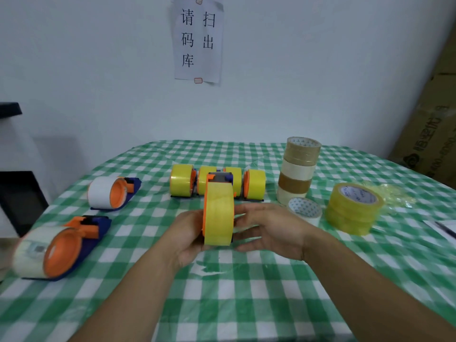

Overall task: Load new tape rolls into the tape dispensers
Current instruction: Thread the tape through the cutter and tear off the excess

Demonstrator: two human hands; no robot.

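Hands meet over the middle of the table, which is covered in a green-and-white checked cloth. Your left hand cups the held dispenser from the left and below, palm turned up, fingers curled round its side; the fingertips are hidden behind it. Your right hand comes in from the right, fingers fairly straight and laid against the right face of the yellow roll, not wrapped round it; the fingertips are blurred. That roll sits upright on the orange hub of the dispenser, whose orange and blue head points away from you. Just behind it, a row of four loaded dispensers stands side by side, each carrying yellow tape. To your left lie two more: a white-roll dispenser farther back and a pale-roll dispenser nearer the table edge, both on their sides with the orange hubs facing you. To your right, a tall stack of brown and cream rolls stands upright, with a single loose roll lying flat at its foot. Beside that is a short stack of yellow rolls, and a crumpled clear wrapper lies behind it. A paper notice hangs on the wall; a cardboard box leans at far right.
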